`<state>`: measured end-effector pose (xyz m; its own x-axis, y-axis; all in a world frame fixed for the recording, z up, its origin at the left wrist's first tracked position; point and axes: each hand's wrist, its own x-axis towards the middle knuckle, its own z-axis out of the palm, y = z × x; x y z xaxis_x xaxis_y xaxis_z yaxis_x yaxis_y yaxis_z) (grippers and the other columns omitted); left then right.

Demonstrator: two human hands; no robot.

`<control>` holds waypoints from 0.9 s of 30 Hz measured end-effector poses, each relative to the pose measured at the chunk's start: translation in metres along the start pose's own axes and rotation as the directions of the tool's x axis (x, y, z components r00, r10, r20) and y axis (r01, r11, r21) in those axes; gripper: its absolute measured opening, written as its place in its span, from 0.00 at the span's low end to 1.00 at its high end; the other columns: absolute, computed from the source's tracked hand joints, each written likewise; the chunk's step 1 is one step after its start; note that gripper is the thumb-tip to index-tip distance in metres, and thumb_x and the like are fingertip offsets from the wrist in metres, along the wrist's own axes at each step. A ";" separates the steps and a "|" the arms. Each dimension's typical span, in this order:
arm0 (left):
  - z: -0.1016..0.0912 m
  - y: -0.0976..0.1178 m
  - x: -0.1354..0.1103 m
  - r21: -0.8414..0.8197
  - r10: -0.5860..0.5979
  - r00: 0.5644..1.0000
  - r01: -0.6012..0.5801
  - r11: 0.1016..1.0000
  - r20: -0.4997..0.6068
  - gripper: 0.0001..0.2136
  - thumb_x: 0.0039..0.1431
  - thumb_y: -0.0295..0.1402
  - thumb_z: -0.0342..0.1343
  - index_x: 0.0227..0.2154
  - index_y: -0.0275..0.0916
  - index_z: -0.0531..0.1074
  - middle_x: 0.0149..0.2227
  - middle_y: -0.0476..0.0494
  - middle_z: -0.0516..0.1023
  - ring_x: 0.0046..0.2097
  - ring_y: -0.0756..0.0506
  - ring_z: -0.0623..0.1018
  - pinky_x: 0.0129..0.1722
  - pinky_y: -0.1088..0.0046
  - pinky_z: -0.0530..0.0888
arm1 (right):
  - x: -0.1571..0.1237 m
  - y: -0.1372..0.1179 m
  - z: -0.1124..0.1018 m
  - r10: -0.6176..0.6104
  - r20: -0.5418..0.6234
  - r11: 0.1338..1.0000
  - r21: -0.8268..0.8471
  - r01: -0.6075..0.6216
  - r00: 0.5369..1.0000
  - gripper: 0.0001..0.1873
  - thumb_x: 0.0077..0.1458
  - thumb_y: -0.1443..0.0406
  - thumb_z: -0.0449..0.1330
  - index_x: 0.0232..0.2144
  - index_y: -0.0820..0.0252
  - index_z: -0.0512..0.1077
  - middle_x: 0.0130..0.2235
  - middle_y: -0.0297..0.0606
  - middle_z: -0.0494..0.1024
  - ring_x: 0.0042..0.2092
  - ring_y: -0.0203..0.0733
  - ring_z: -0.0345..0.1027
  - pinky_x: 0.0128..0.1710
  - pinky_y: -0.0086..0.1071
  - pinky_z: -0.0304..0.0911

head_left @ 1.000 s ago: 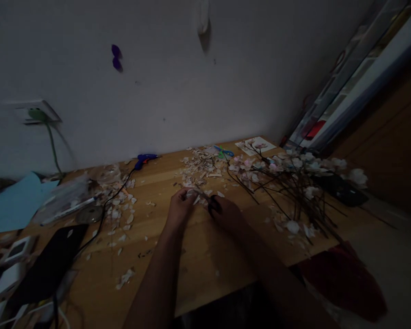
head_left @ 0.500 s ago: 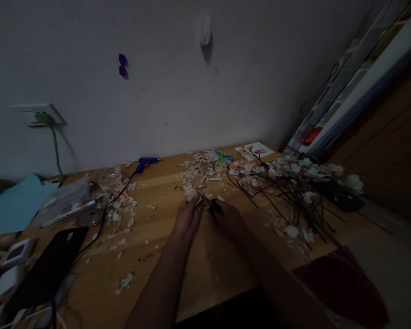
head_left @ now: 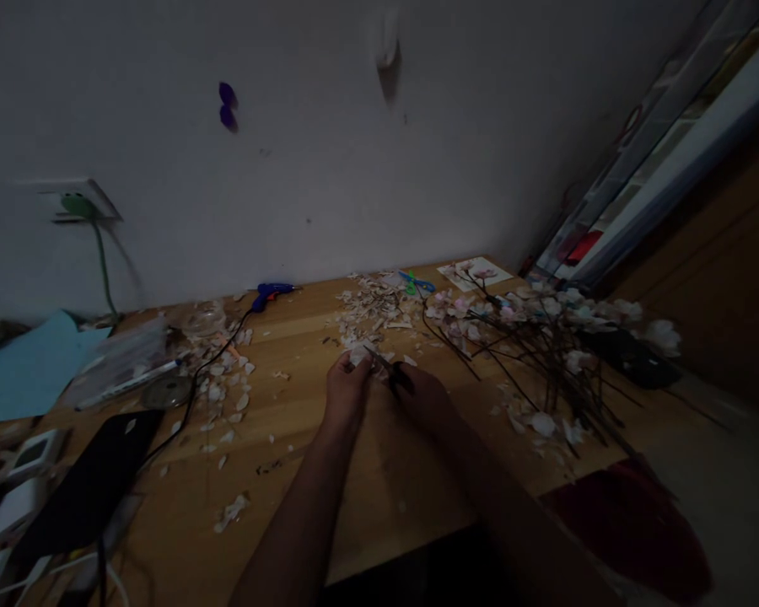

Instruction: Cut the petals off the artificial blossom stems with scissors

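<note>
My left hand (head_left: 346,389) pinches a small pale petal piece (head_left: 358,353) over the middle of the wooden table (head_left: 304,472). My right hand (head_left: 425,396) is closed round dark-handled scissors (head_left: 392,373), whose blades point at the piece. The two hands almost touch. Behind them lies a heap of pale cuttings (head_left: 370,312). To the right lies a bundle of dark stems with white and pink artificial flowers (head_left: 544,337).
A blue glue gun (head_left: 271,292) lies near the wall, its black cord (head_left: 196,379) running left. Green-blue scissors (head_left: 414,282), a flower card (head_left: 474,272), loose petals (head_left: 221,384), a black flat device (head_left: 88,489), blue paper (head_left: 25,371) and a wall socket (head_left: 76,206) surround the work area.
My left hand has shifted slightly right and closer to my right hand, bringing the pale piece up to the scissor blades. The camera has wobbled a little.
</note>
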<state>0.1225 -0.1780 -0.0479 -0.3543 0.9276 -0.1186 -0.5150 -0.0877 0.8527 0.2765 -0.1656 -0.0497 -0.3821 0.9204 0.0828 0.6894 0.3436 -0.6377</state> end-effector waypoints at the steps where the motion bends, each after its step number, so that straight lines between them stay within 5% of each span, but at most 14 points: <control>1: 0.001 0.000 0.000 -0.020 -0.003 1.000 0.003 1.000 -0.003 0.18 0.41 0.36 0.70 0.36 0.35 0.76 0.33 0.46 0.80 0.31 0.50 0.77 0.36 0.74 0.72 | 0.000 0.000 0.000 -0.002 -0.001 1.000 0.002 0.002 1.000 0.09 0.61 0.61 0.53 0.40 0.56 0.70 0.39 0.39 0.77 0.38 0.42 0.69 0.34 0.30 0.53; 7: 0.004 -0.004 -0.003 -0.076 0.024 0.999 -0.021 0.997 0.035 0.15 0.44 0.37 0.69 0.34 0.36 0.76 0.32 0.47 0.79 0.32 0.50 0.77 0.36 0.75 0.71 | -0.002 -0.001 0.001 -0.001 -0.017 1.000 0.024 0.001 1.000 0.08 0.60 0.59 0.54 0.38 0.56 0.69 0.36 0.38 0.77 0.37 0.42 0.69 0.33 0.29 0.53; 22: 0.001 0.019 -0.003 0.345 0.103 0.990 -0.129 0.930 0.093 0.13 0.44 0.40 0.66 0.27 0.36 0.74 0.24 0.50 0.74 0.27 0.50 0.71 0.30 0.76 0.65 | -0.004 0.001 -0.003 -0.084 0.006 0.989 0.120 0.083 0.996 0.11 0.60 0.56 0.55 0.38 0.55 0.72 0.38 0.37 0.77 0.38 0.41 0.70 0.35 0.29 0.56; 27: 0.001 0.011 -0.001 0.155 0.029 0.995 -0.043 0.987 0.094 0.15 0.43 0.40 0.68 0.31 0.36 0.75 0.27 0.49 0.76 0.28 0.51 0.73 0.32 0.75 0.68 | -0.003 0.000 -0.002 -0.050 -0.004 0.991 0.125 0.050 0.999 0.12 0.60 0.55 0.56 0.38 0.55 0.72 0.37 0.37 0.78 0.37 0.41 0.70 0.34 0.29 0.57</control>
<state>0.1178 -0.1801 -0.0382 -0.2943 0.9546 -0.0458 -0.3717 -0.0701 0.9257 0.2790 -0.1680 -0.0485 -0.4136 0.9028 0.1180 0.5872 0.3635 -0.7232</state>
